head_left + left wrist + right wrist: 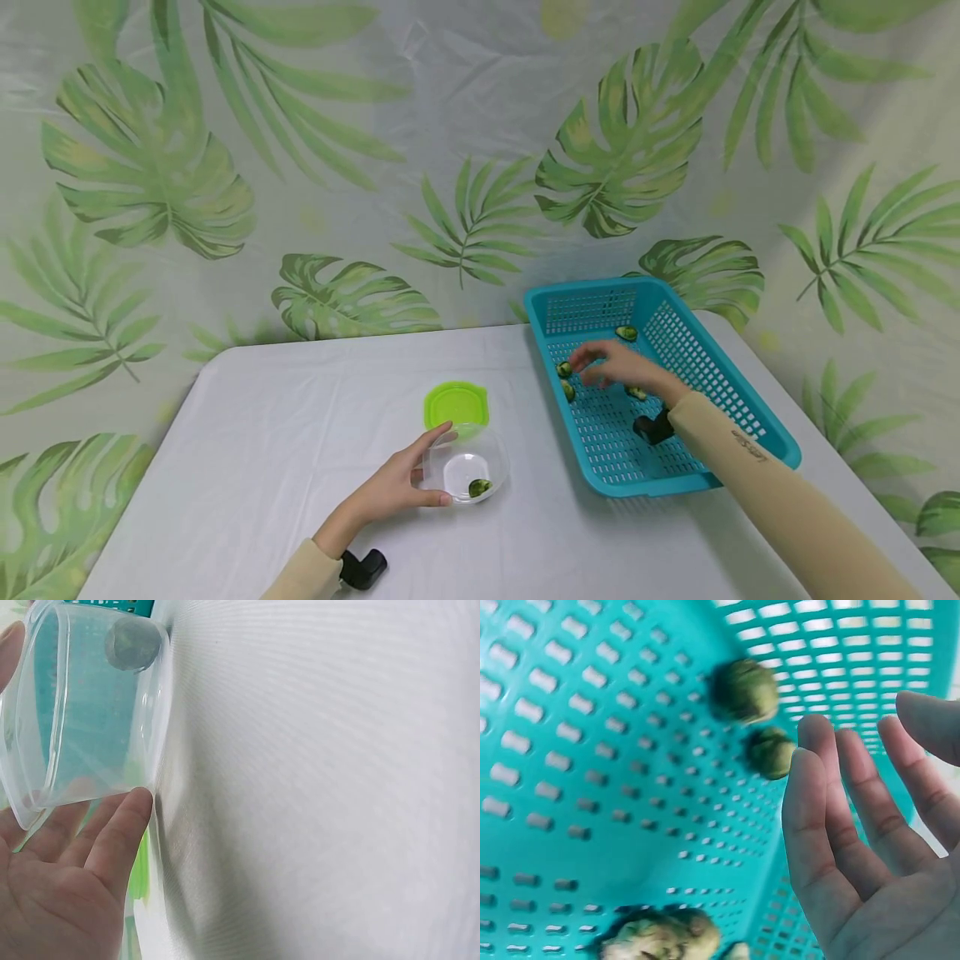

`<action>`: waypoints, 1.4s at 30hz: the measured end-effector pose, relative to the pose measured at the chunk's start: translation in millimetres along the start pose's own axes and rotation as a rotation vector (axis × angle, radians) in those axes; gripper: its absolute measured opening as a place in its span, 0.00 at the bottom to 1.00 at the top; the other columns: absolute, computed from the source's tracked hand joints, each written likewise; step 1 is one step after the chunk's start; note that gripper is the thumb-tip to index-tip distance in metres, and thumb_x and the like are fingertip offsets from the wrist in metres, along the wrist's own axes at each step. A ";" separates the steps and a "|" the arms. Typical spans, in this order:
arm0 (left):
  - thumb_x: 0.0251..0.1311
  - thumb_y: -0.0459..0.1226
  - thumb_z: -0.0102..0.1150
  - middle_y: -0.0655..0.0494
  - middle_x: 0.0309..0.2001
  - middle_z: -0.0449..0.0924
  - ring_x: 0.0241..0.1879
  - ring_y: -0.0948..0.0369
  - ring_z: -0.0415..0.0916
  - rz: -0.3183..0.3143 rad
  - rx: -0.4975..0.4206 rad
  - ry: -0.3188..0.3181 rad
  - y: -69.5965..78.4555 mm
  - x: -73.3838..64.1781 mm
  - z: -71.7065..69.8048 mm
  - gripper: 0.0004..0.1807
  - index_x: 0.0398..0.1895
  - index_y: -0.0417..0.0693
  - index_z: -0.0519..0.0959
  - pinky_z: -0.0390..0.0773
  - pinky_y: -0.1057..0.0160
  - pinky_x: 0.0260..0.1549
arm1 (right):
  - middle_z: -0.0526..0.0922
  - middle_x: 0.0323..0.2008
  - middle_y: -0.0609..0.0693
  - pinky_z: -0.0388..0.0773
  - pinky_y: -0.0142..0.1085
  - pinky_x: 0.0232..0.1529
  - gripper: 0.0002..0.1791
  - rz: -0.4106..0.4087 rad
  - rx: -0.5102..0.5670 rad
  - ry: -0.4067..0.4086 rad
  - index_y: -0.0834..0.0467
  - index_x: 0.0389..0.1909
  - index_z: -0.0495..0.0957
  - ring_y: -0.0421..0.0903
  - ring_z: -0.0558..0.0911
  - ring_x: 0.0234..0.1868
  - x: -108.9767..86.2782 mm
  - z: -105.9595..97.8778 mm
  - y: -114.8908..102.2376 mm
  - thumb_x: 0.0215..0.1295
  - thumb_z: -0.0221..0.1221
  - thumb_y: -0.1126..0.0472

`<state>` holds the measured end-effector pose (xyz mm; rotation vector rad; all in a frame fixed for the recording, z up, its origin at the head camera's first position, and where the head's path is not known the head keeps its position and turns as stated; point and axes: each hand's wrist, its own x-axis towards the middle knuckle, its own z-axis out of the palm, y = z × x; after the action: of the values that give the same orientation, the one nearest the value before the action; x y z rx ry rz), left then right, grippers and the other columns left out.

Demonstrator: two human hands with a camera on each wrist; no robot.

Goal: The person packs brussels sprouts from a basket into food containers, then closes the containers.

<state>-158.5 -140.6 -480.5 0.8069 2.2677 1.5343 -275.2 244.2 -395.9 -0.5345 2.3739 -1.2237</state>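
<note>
My left hand grips a clear plastic container at its left side, the thumb at the near rim and the fingers along the far side. Inside lies one mottled green Brussels sprout, seen blurred through the wall in the left wrist view. Over the turquoise basket, my right hand hangs with its fingers loosely bent and nothing between them. Close to its fingertips, a sprout and another sprout lie along the basket's left wall. In the right wrist view, a larger-looking sprout lies at the bottom.
A bright green lid lies on the white table just behind the container. One more sprout is toward the basket's far end. A leaf-patterned curtain hangs behind the table. Black wrist cameras sit under both wrists.
</note>
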 end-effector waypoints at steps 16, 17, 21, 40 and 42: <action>0.52 0.39 0.72 0.47 0.70 0.60 0.69 0.46 0.52 -0.001 0.009 0.000 2.2 -0.2 -2.4 0.51 0.75 0.46 0.50 0.70 0.45 0.56 | 0.75 0.48 0.65 0.79 0.50 0.40 0.20 0.079 0.003 -0.087 0.71 0.57 0.70 0.59 0.78 0.42 15.6 4.3 24.1 0.65 0.51 0.70; 0.52 0.39 0.72 0.47 0.70 0.60 0.69 0.46 0.52 0.001 0.007 0.000 2.5 -0.3 -2.5 0.51 0.75 0.46 0.50 0.70 0.46 0.56 | 0.75 0.48 0.65 0.79 0.50 0.40 0.20 0.080 0.001 -0.090 0.71 0.57 0.70 0.59 0.78 0.42 16.4 4.6 24.1 0.64 0.51 0.70; 0.52 0.39 0.72 0.47 0.70 0.60 0.69 0.46 0.52 0.002 0.001 0.000 2.6 -0.3 -2.9 0.51 0.75 0.45 0.50 0.70 0.46 0.56 | 0.75 0.48 0.66 0.79 0.50 0.40 0.21 0.087 -0.008 -0.099 0.70 0.57 0.70 0.59 0.79 0.42 20.2 6.5 23.8 0.64 0.52 0.69; 0.52 0.39 0.71 0.47 0.70 0.60 0.70 0.46 0.52 0.000 0.010 -0.006 0.4 0.9 -4.3 0.52 0.75 0.45 0.49 0.70 0.45 0.56 | 0.77 0.37 0.60 0.77 0.48 0.39 0.18 0.105 0.034 -0.106 0.72 0.54 0.71 0.49 0.75 0.31 29.1 15.1 27.7 0.64 0.51 0.71; 0.52 0.40 0.72 0.47 0.70 0.60 0.69 0.46 0.52 0.005 0.014 -0.006 -1.0 1.2 -4.2 0.52 0.75 0.44 0.49 0.70 0.45 0.56 | 0.78 0.37 0.59 0.78 0.48 0.41 0.17 0.110 0.035 -0.099 0.72 0.53 0.72 0.50 0.77 0.33 28.5 14.5 27.3 0.64 0.51 0.70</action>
<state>-162.0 -143.3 -479.6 0.8206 2.2761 1.5182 -295.5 234.7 -431.4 -0.4366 2.2636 -1.1615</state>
